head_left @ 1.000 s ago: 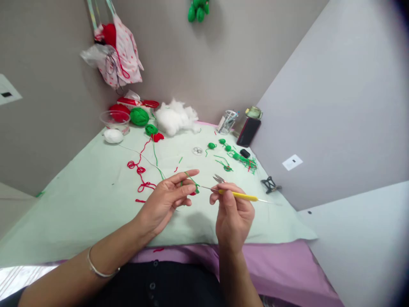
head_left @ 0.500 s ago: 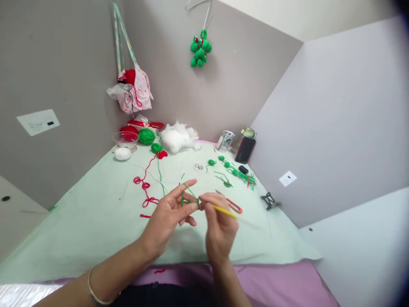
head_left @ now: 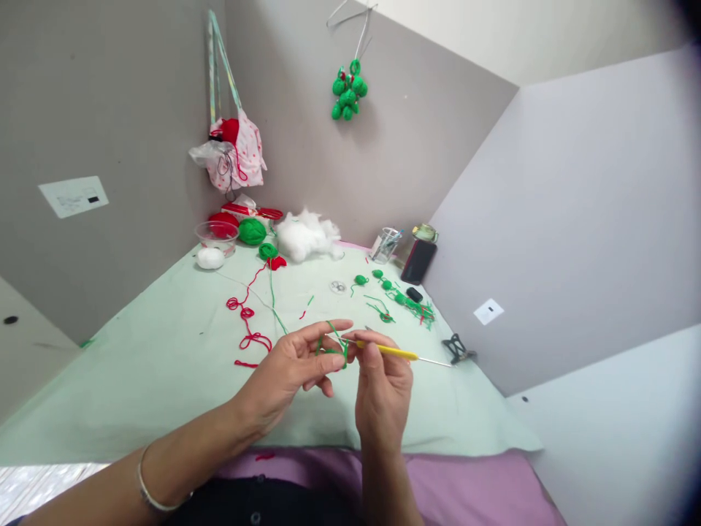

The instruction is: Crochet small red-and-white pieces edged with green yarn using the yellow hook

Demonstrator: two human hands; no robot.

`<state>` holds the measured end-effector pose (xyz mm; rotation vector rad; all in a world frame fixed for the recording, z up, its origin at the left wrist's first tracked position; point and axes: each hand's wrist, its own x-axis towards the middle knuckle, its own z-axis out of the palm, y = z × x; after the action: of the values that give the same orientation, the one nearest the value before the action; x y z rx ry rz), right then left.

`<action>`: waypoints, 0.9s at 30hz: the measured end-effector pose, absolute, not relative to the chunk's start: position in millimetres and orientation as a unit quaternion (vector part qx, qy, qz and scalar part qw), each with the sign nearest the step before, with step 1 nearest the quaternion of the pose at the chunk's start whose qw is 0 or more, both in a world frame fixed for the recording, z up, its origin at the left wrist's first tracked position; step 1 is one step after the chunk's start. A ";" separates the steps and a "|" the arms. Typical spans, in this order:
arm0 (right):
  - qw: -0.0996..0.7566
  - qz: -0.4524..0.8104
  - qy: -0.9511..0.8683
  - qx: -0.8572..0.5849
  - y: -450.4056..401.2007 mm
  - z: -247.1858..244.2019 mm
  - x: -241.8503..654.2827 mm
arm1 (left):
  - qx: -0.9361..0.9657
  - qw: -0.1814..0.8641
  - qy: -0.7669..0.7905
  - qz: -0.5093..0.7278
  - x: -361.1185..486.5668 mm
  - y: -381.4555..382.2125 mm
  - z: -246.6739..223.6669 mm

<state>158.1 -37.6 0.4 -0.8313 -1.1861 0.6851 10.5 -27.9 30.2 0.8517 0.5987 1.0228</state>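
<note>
Whereas a second ago the hands stood farther apart, the bare right hand (head_left: 385, 376) is now just beside the bare left hand (head_left: 293, 365), and the slim metal crochet hook with a yellow handle (head_left: 388, 351) reaches left across the taut green yarn strand (head_left: 336, 334), so hook and strand are worked together. The right grip pinches the handle; the left grip pinches a small green crocheted piece (head_left: 345, 356), the strand over its raised forefinger. That piece is above the near middle of the pale green cloth-covered counter (head_left: 164, 387).
</note>
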 end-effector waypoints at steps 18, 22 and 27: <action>0.700 0.200 -0.565 -0.389 -36.1 -0.3 155.2 | 0.389 0.712 0.301 0.502 17.2 -26.8 30.7; 0.664 -0.070 -0.643 -0.375 -32.3 -14.2 145.5 | 0.328 0.756 0.293 0.484 20.4 -28.6 21.9; 0.689 -0.026 -0.618 -0.377 -33.9 -13.2 146.4 | 0.286 0.806 0.263 0.447 19.4 -27.4 20.0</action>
<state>146.4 -33.9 -13.2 -0.8440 -1.3822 -0.0591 19.4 -27.4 20.0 0.6111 0.5619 0.9572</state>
